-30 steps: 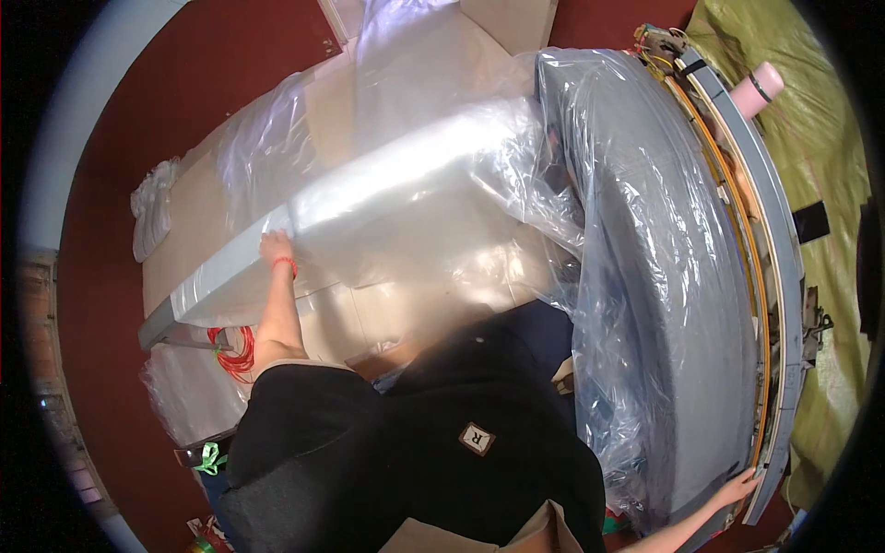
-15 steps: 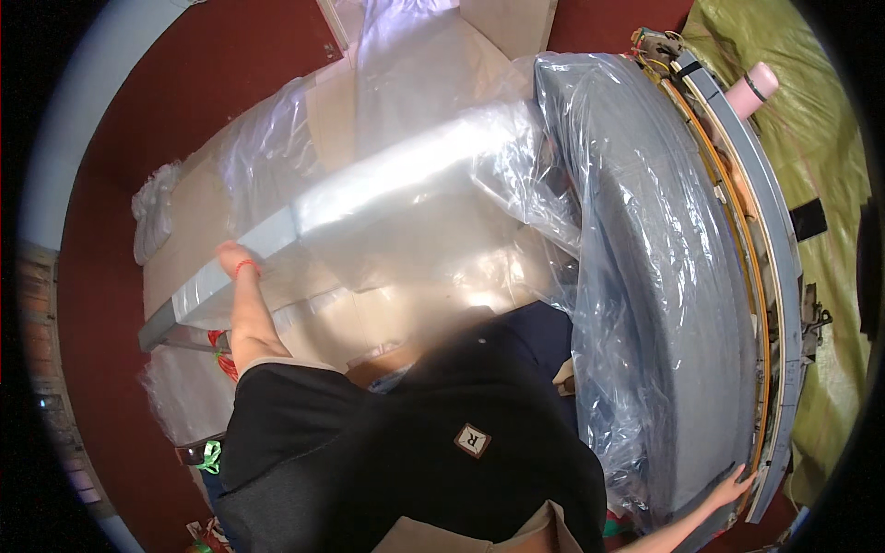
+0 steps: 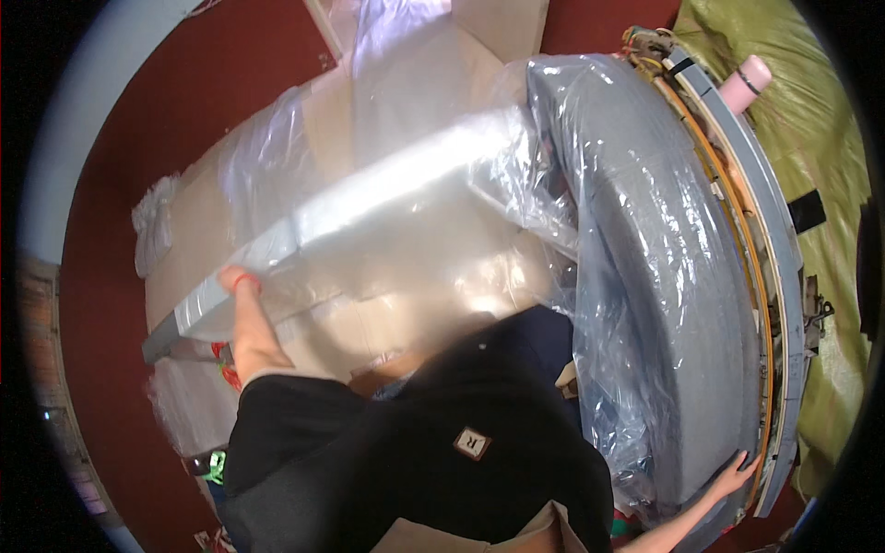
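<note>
At my left, a long panel with a pale grey edge (image 3: 207,293) lies slantwise under clear plastic film. My left hand (image 3: 237,277), with a red cord round its wrist, is closed on this edge; its fingertips are partly hidden. Far to my right, my right hand (image 3: 735,477) has its fingers spread, touching or just beside the long orange-brown strip (image 3: 764,369). Between that strip and my body stretches a thick grey padded piece (image 3: 678,276), loosely covered in clear plastic.
A grey rail (image 3: 784,369) runs outside the strip, with wires (image 3: 645,55) at its far end. A pink bottle (image 3: 745,85) and a dark flat object (image 3: 808,212) are on the yellow-green sheet (image 3: 811,120). Red floor (image 3: 111,212) shows at left.
My left hand sits slightly lower in the picture, still on the panel's edge. The fingers of my right hand are spread wider. The whole view has shifted a little.
</note>
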`<action>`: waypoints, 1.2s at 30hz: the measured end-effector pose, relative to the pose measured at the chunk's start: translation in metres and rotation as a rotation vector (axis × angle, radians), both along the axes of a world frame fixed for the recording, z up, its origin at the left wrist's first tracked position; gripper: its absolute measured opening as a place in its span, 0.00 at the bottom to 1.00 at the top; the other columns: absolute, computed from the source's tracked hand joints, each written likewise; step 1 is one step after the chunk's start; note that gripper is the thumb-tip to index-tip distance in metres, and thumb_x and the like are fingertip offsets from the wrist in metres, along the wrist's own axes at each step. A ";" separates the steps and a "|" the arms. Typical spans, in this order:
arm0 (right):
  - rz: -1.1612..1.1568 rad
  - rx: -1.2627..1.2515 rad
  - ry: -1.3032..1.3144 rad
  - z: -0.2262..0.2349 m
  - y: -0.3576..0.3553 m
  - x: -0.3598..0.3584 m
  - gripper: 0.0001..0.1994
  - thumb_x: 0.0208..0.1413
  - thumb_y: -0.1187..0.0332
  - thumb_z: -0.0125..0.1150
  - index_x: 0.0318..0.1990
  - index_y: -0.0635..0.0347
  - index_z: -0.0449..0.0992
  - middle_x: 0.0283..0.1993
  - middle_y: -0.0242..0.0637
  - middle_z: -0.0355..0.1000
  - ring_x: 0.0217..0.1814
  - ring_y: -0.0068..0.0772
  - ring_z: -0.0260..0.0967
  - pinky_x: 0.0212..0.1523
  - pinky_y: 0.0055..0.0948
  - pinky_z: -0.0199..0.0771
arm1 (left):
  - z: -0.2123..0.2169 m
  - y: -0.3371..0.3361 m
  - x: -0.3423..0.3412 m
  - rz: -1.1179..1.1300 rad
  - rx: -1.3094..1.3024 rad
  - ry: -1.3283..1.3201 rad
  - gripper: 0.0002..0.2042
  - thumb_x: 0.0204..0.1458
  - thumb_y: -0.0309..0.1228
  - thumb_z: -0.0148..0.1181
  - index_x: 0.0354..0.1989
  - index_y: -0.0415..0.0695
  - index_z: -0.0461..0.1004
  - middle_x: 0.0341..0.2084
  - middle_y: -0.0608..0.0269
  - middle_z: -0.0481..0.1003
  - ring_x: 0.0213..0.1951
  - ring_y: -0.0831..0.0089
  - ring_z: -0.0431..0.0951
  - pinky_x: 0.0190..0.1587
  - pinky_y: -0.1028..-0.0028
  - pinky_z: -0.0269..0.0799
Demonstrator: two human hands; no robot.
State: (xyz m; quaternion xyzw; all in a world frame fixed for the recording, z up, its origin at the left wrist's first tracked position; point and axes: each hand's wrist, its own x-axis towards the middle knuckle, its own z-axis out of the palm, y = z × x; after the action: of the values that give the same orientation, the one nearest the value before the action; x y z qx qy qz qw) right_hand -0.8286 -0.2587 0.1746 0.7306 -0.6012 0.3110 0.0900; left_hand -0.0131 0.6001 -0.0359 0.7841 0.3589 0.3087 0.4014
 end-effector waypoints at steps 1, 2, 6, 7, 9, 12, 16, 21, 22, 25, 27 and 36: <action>-0.018 -0.005 -0.028 -0.003 -0.001 -0.001 0.25 0.55 0.59 0.49 0.56 0.64 0.57 0.59 0.47 0.55 0.59 0.42 0.53 0.57 0.32 0.53 | 0.010 0.020 0.002 0.144 -0.009 -0.080 0.09 0.46 0.30 0.48 0.30 0.47 0.75 0.30 0.58 0.75 0.34 0.73 0.74 0.32 0.73 0.68; 0.004 0.001 -0.028 -0.004 -0.003 -0.003 0.24 0.55 0.60 0.49 0.56 0.64 0.57 0.58 0.47 0.55 0.59 0.42 0.53 0.57 0.32 0.52 | 0.022 0.034 0.006 0.282 -0.025 -0.166 0.09 0.46 0.29 0.46 0.30 0.47 0.75 0.30 0.59 0.75 0.33 0.75 0.74 0.31 0.75 0.68; 0.090 0.057 -0.132 -0.024 -0.016 0.015 0.23 0.55 0.62 0.49 0.56 0.64 0.57 0.58 0.47 0.56 0.60 0.42 0.53 0.58 0.32 0.51 | 0.120 0.074 0.022 -0.460 -0.698 -0.770 0.11 0.49 0.27 0.45 0.35 0.45 0.75 0.34 0.65 0.74 0.37 0.75 0.72 0.41 0.75 0.66; 0.138 0.017 -0.112 0.003 -0.005 0.032 0.23 0.55 0.63 0.49 0.56 0.64 0.57 0.58 0.47 0.56 0.59 0.42 0.53 0.58 0.32 0.51 | 0.093 0.004 0.025 -0.442 -0.752 -0.754 0.11 0.49 0.27 0.45 0.35 0.45 0.75 0.34 0.65 0.74 0.37 0.75 0.72 0.41 0.75 0.66; 0.177 0.015 -0.153 0.022 0.006 0.063 0.22 0.54 0.65 0.50 0.55 0.63 0.59 0.57 0.47 0.57 0.58 0.40 0.56 0.57 0.30 0.53 | 0.166 -0.153 0.011 -0.453 -0.200 -0.338 0.11 0.49 0.31 0.47 0.36 0.39 0.72 0.33 0.61 0.73 0.38 0.75 0.71 0.42 0.77 0.65; 0.472 0.147 -0.295 0.045 0.027 0.158 0.17 0.54 0.72 0.50 0.51 0.66 0.64 0.51 0.41 0.63 0.53 0.32 0.60 0.53 0.27 0.58 | 0.268 -0.342 -0.069 -1.060 -0.392 -0.056 0.13 0.52 0.34 0.48 0.42 0.41 0.71 0.40 0.64 0.71 0.42 0.76 0.68 0.42 0.76 0.64; 0.851 0.578 -0.546 0.080 0.091 0.304 0.18 0.47 0.76 0.52 0.49 0.64 0.67 0.49 0.37 0.66 0.51 0.28 0.62 0.50 0.25 0.61 | 0.326 -0.495 -0.173 -1.866 -0.256 0.046 0.13 0.50 0.26 0.48 0.44 0.39 0.70 0.29 0.68 0.71 0.29 0.85 0.68 0.33 0.82 0.66; 1.428 0.985 -1.318 0.105 0.169 0.393 0.34 0.39 0.70 0.64 0.55 0.67 0.56 0.53 0.38 0.61 0.56 0.29 0.57 0.47 0.24 0.60 | 0.354 -0.608 -0.274 -2.533 -0.267 -0.526 0.20 0.42 0.15 0.45 0.47 0.38 0.66 0.32 0.56 0.68 0.37 0.67 0.70 0.39 0.74 0.66; 1.435 1.093 -1.349 0.096 0.169 0.386 0.31 0.40 0.69 0.64 0.53 0.68 0.59 0.49 0.38 0.64 0.52 0.27 0.60 0.45 0.24 0.61 | 0.361 -0.623 -0.287 -2.536 -0.126 -0.656 0.18 0.40 0.15 0.47 0.44 0.38 0.68 0.30 0.56 0.68 0.35 0.65 0.70 0.37 0.73 0.67; 1.212 1.386 -1.049 0.086 0.169 0.342 0.16 0.41 0.71 0.62 0.39 0.68 0.69 0.21 0.29 0.68 0.22 0.18 0.64 0.27 0.18 0.65 | 0.382 -0.657 -0.285 -2.299 0.515 -1.113 0.09 0.38 0.19 0.53 0.31 0.39 0.71 0.23 0.59 0.68 0.28 0.62 0.70 0.29 0.70 0.68; 1.113 1.370 -0.906 0.063 0.169 0.291 0.11 0.39 0.72 0.63 0.32 0.66 0.72 0.20 0.27 0.67 0.20 0.16 0.63 0.23 0.17 0.64 | 0.383 -0.684 -0.272 -2.114 0.547 -1.205 0.07 0.34 0.21 0.57 0.25 0.44 0.72 0.22 0.62 0.67 0.25 0.64 0.71 0.25 0.71 0.68; -0.034 0.777 -0.370 0.068 0.192 0.004 0.07 0.40 0.73 0.59 0.19 0.64 0.67 0.12 0.28 0.57 0.16 0.17 0.54 0.17 0.25 0.55 | 0.301 -0.766 -0.259 -2.310 -0.124 -0.293 0.06 0.52 0.30 0.47 0.29 0.40 0.66 0.22 0.67 0.65 0.27 0.80 0.65 0.31 0.79 0.64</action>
State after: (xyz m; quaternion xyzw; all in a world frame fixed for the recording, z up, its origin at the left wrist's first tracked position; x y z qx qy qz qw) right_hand -0.8249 -0.0662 0.2425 0.6322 -0.6916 0.1858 -0.2959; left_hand -0.2726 -0.1662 0.2656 0.5805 -0.6037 -0.1710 0.5190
